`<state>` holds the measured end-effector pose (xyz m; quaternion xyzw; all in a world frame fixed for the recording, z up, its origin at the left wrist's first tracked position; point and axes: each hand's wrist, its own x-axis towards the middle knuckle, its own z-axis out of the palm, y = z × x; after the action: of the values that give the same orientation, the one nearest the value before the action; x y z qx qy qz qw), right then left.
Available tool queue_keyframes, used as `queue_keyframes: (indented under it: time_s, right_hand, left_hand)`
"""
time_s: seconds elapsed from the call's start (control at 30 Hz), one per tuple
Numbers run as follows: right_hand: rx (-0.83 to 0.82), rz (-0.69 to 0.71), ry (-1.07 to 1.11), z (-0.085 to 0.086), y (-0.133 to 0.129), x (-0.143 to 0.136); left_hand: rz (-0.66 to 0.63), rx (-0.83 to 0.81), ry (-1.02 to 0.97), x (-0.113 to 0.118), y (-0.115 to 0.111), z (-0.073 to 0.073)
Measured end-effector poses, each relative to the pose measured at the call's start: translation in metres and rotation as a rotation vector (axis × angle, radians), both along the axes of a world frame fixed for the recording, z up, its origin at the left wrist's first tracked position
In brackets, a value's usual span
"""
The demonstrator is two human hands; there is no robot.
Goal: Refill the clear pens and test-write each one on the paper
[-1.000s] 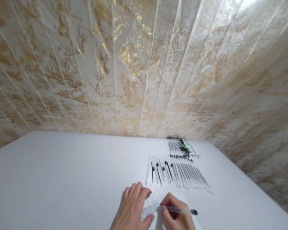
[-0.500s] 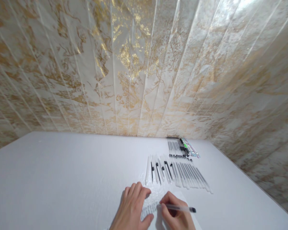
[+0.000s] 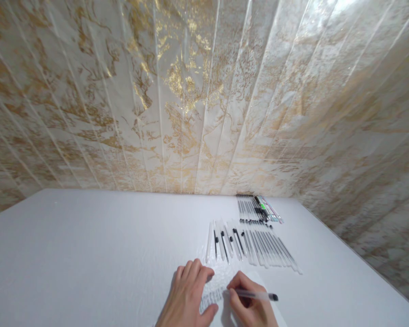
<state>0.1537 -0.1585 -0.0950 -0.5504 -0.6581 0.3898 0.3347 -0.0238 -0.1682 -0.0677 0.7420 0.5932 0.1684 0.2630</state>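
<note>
My right hand [image 3: 250, 302] is closed around a translucent pen [image 3: 259, 295] with a black end, its tip at a sheet of white paper [image 3: 277, 313]. Rows of dark handwriting [image 3: 211, 297] show on the paper between my two hands. My left hand [image 3: 190, 293] lies palm down at the paper's left side, fingers apart and holding nothing. Just beyond my hands, clear pen barrels [image 3: 209, 242] lie among dark refills [image 3: 216, 245] and small black caps [image 3: 231, 239].
A row of several clear barrels [image 3: 276, 250] fans out to the right. Behind it are small black pieces [image 3: 255, 222], thin refills [image 3: 246, 209] and assorted pens [image 3: 263, 206]. The white table [image 3: 88, 254] meets a gold-patterned covering [image 3: 177, 136].
</note>
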Motion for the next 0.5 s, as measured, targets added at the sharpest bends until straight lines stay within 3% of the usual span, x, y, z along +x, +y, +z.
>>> queue_keyframes:
  time_s: [0.23,0.5]
  right_hand:
    - [0.070,-0.075,0.037,-0.0085,-0.0007,-0.0014]
    - [-0.001,-0.035,0.018,-0.0041,-0.0009,0.0000]
  left_hand:
    - [0.002,0.025,0.011,0.0001,-0.0001,-0.0011]
    - [0.011,0.011,-0.013,0.0006,-0.0010,-0.0008]
